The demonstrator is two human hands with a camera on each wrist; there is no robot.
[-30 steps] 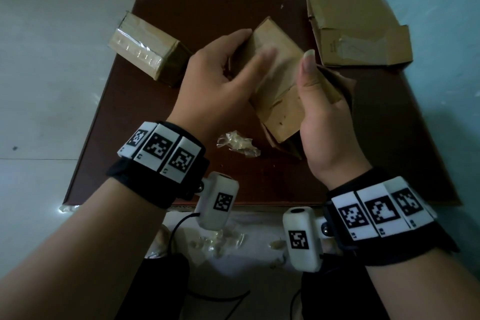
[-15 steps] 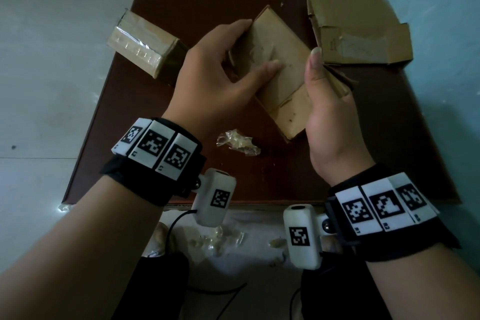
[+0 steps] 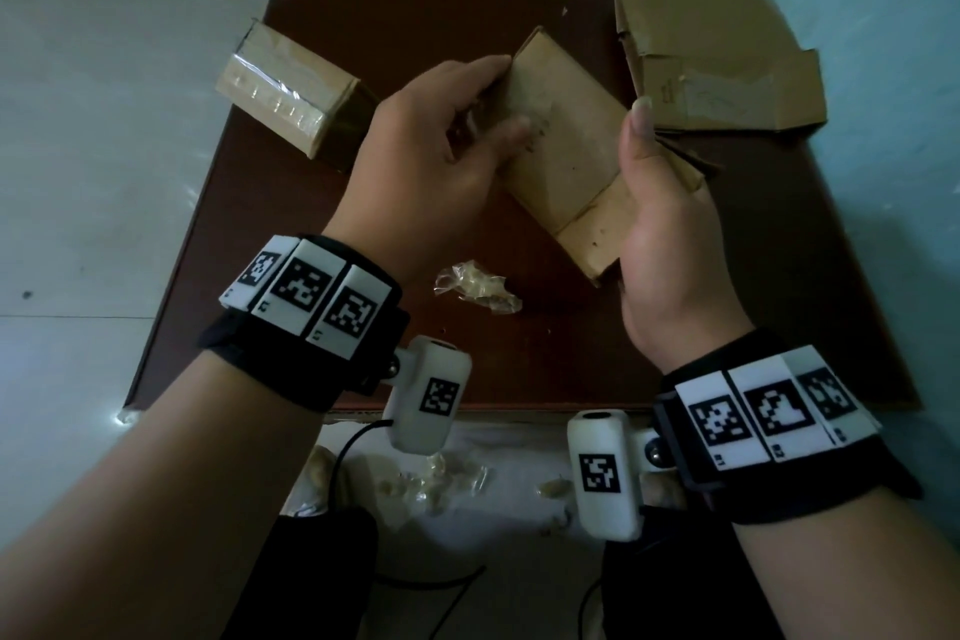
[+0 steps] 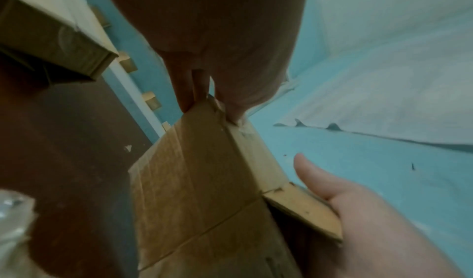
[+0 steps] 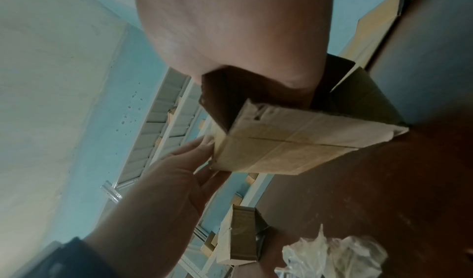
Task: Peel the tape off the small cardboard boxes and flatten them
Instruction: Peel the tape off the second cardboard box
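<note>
Both hands hold a small brown cardboard box (image 3: 566, 146) above the table, tilted, its near end flap hanging open. My left hand (image 3: 498, 94) grips its far left edge, thumb on the broad top face and fingers along the far edge. In the left wrist view the left fingers (image 4: 189, 92) pinch the box (image 4: 199, 181) at a corner. My right hand (image 3: 654, 182) holds the right side, thumb pointing up. In the right wrist view its fingers reach into the open end of the box (image 5: 281, 148). A taped box (image 3: 291, 88) lies at the far left.
A flattened box (image 3: 717, 52) lies at the table's far right corner against the blue wall. A crumpled ball of clear tape (image 3: 478, 286) sits on the brown table (image 3: 363, 353) below the hands. More tape scraps (image 3: 431, 478) lie on the floor by the near edge.
The held box has turned so that its broad face lies flatter and higher. The right thumb has slid from the top edge down to the right side. Both hands kept their hold.
</note>
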